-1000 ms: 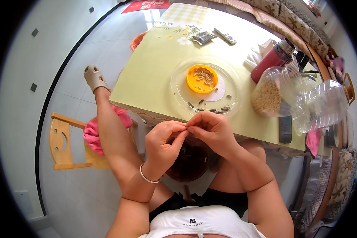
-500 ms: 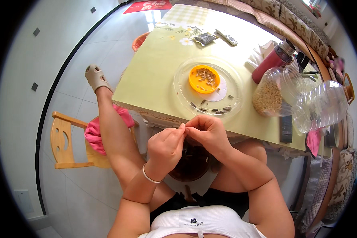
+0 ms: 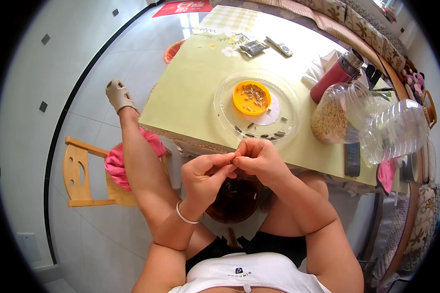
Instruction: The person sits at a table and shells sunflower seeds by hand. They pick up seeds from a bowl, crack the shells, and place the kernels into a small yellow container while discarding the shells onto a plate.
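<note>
My left hand (image 3: 203, 178), with a pale bangle (image 3: 186, 215) on its wrist, and my right hand (image 3: 259, 160) meet fingertip to fingertip just off the table's near edge. Both are closed in a pinch; what lies between the fingers is too small and hidden to name. Beneath them, between my knees, a dark brown round bin (image 3: 232, 207) is partly covered by my hands. Beyond, a yellow dish (image 3: 239, 104) holding shelled kernels (image 3: 253, 92) sits on a clear plastic tray (image 3: 222, 119). Several dark unshelled seeds (image 3: 264, 136) lie on the tray's near side.
Right of the tray are a jar of grain-like pieces (image 3: 327, 117), a red flask (image 3: 330, 80), a clear plastic bottle (image 3: 395, 131) and a dark remote (image 3: 352, 159). Farther back lie a small packet (image 3: 253, 48) and a pale remote (image 3: 279, 46). A wooden chair (image 3: 78, 173) stands left.
My hands have shifted slightly right, and the pinching fingers have changed their hold, the left thumb now lower and apart from the index fingertip. The dish and tray have stayed put.
</note>
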Demonstrator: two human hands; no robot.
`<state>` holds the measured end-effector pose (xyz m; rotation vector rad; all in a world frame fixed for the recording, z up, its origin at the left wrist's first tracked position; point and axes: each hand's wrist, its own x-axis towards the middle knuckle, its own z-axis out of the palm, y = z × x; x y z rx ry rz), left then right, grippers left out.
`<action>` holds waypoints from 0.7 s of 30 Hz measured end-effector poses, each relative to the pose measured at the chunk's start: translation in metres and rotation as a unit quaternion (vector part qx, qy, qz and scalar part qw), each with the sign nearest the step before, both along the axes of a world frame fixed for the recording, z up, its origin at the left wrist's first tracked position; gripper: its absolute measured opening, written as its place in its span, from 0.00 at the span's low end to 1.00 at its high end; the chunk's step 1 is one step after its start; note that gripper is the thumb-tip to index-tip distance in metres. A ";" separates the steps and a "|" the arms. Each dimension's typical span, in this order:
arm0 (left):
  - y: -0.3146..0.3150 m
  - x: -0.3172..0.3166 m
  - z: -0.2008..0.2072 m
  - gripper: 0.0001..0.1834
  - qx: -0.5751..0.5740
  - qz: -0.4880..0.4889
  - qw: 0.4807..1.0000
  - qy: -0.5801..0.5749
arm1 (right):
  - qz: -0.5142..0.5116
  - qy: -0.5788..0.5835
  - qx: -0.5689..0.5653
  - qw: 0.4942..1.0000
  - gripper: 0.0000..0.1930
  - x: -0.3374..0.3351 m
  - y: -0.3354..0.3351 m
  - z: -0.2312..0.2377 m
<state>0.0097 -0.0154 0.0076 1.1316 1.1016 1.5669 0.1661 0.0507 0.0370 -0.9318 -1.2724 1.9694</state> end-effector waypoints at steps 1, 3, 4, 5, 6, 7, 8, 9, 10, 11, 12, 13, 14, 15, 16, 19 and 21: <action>0.001 0.000 -0.001 0.12 -0.013 -0.018 0.999 -0.033 | -0.001 -0.002 0.000 1.000 0.02 0.001 0.000 0.001; 0.005 -0.003 -0.001 0.11 -0.040 -0.052 0.993 -0.099 | -0.010 -0.015 0.022 1.000 0.02 0.003 0.000 -0.003; 0.006 -0.005 -0.002 0.11 -0.054 -0.064 0.989 -0.121 | -0.015 -0.022 0.032 0.999 0.02 0.004 0.000 -0.004; 0.007 -0.007 -0.002 0.11 -0.067 -0.075 0.984 -0.144 | -0.017 -0.023 0.028 0.999 0.02 0.004 0.000 -0.004; 0.008 -0.008 -0.003 0.11 -0.081 -0.086 0.979 -0.166 | -0.019 -0.023 0.023 0.999 0.02 0.005 0.000 -0.003; 0.008 -0.009 -0.003 0.11 -0.084 -0.084 0.980 -0.160 | -0.019 -0.024 0.021 0.999 0.03 0.005 0.000 -0.002; 0.008 -0.009 -0.003 0.11 -0.087 -0.082 0.981 -0.154 | -0.009 -0.021 0.016 1.000 0.03 0.006 0.001 -0.002; 0.008 -0.009 -0.002 0.10 -0.090 -0.080 0.982 -0.147 | 0.002 -0.018 0.011 1.000 0.03 0.008 0.003 -0.002; 0.008 -0.009 -0.001 0.10 -0.082 -0.077 0.983 -0.146 | 0.014 -0.015 0.006 1.000 0.03 0.010 0.004 -0.002; 0.008 -0.010 0.000 0.09 -0.074 -0.073 0.984 -0.145 | 0.038 -0.053 0.047 0.997 0.03 0.013 0.004 -0.001; 0.008 -0.010 0.001 0.08 -0.066 -0.070 0.985 -0.144 | 0.063 -0.091 0.088 0.990 0.03 0.016 0.003 0.000; 0.008 -0.011 0.001 0.08 -0.065 -0.063 0.990 -0.111 | 0.086 -0.129 0.128 0.980 0.03 0.018 0.003 0.003; 0.007 -0.011 0.001 0.07 -0.063 -0.055 0.993 -0.077 | 0.109 -0.156 0.140 0.972 0.03 0.019 0.002 0.007; 0.006 -0.012 0.002 0.06 -0.062 -0.048 0.996 -0.044 | 0.132 -0.183 0.152 0.962 0.03 0.020 0.001 0.015; 0.005 -0.012 0.002 0.06 -0.062 -0.048 0.996 -0.039 | 0.155 -0.210 0.163 0.952 0.04 0.020 0.000 0.019; 0.002 -0.012 0.002 0.06 -0.062 -0.051 0.996 -0.028 | 0.124 -0.180 0.208 0.953 0.04 0.017 -0.004 0.018; 0.002 -0.012 0.000 0.05 -0.060 -0.053 0.996 -0.029 | 0.155 -0.200 0.221 0.942 0.04 0.017 -0.003 0.022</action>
